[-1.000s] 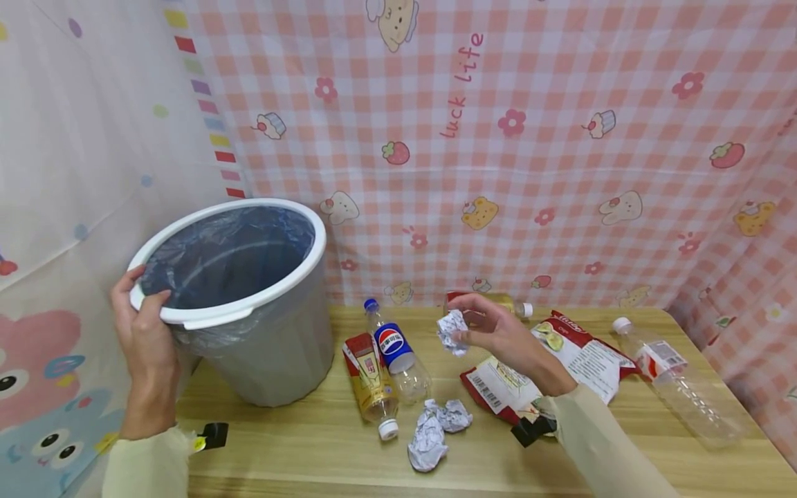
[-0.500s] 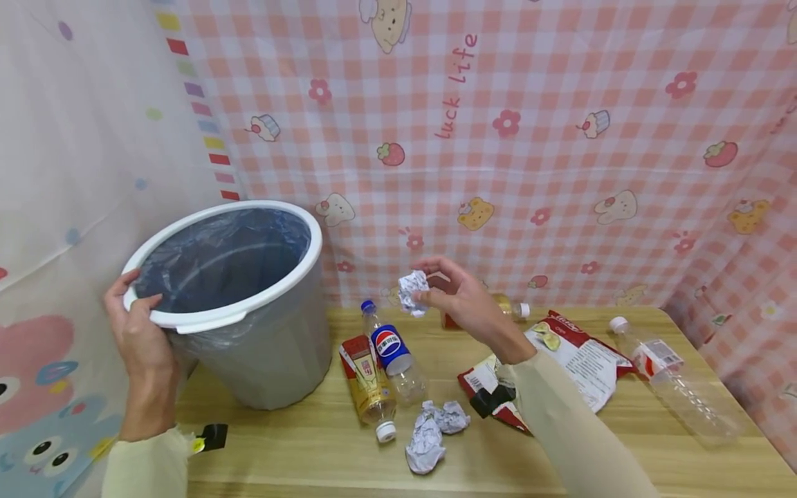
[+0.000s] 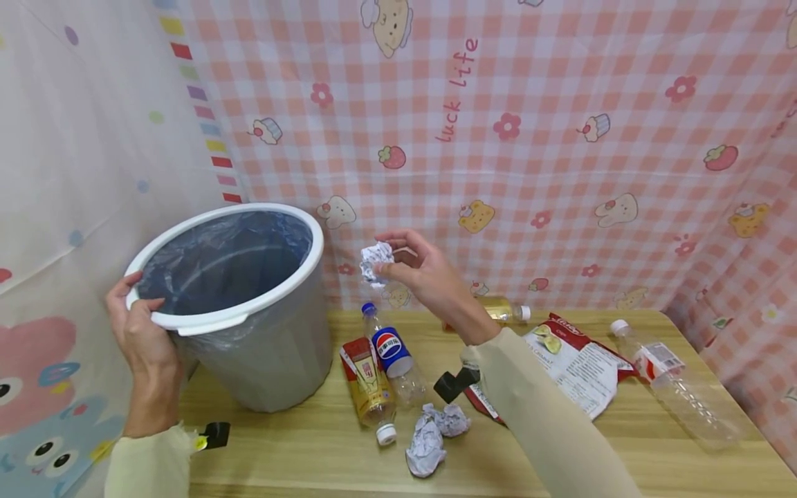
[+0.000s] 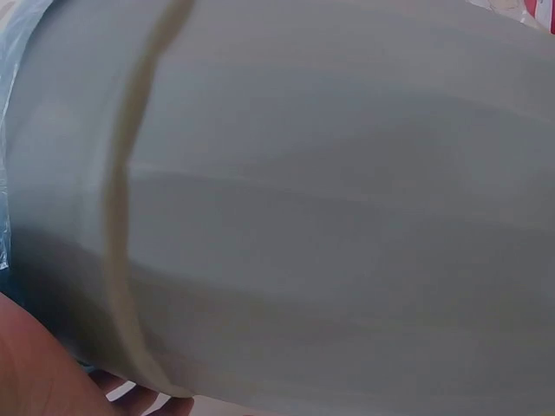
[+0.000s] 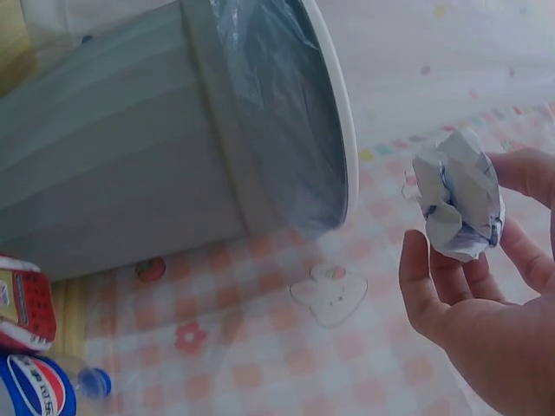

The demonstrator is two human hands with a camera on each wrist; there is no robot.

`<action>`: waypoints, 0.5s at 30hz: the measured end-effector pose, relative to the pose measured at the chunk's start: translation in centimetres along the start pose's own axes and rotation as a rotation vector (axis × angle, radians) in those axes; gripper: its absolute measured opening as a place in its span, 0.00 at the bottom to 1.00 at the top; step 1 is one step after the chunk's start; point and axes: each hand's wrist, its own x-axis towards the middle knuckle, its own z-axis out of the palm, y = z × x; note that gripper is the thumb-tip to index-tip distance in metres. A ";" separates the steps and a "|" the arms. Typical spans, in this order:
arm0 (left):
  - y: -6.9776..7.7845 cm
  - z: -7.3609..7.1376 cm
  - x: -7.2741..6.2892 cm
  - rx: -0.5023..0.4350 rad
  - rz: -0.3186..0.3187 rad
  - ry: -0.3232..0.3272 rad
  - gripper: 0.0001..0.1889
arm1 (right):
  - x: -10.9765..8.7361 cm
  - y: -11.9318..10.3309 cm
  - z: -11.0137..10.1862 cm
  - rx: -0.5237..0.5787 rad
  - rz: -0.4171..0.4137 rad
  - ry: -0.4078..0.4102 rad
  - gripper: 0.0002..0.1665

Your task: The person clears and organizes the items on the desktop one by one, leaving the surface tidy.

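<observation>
A grey trash bin (image 3: 283, 366) with a white rim and a bluish plastic liner stands at the left, tilted a little. My left hand (image 3: 144, 346) grips its rim, thumb over the top; in the left wrist view the bin's grey wall (image 4: 329, 208) fills most of the picture. To the right of the bin, in mid-air, my right hand (image 3: 429, 280) pinches a crumpled paper ball (image 3: 376, 263) between thumb and fingers. The right wrist view shows that paper ball (image 5: 460, 199) apart from the bin's rim (image 5: 345, 130).
On the wooden table (image 3: 299, 449) lie a Pepsi bottle (image 3: 391, 349), a yellow-and-red drink bottle (image 3: 367, 387), more crumpled paper (image 3: 426, 446), a chip bag (image 3: 575, 366) and a clear bottle (image 3: 679, 387). Another yellow bottle (image 3: 504, 309) lies by the checked curtain (image 3: 535, 173), partly hidden.
My right hand has carried the paper ball up and to the left, from above the table's middle toward the bin. The left hand has stayed on the rim.
</observation>
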 end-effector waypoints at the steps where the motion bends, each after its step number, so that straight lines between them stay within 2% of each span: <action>1: 0.0 0.0 0.0 0.009 -0.002 0.000 0.23 | 0.2 -0.2 0.2 0.009 0.002 0.004 0.24; 6: 0.1 -0.1 -0.1 0.017 -0.009 -0.002 0.23 | 1.1 -0.9 1.3 0.046 -0.015 0.040 0.23; 15: 0.4 -0.4 -0.1 0.013 -0.038 -0.019 0.23 | 3.0 -2.5 3.9 0.035 -0.078 0.082 0.22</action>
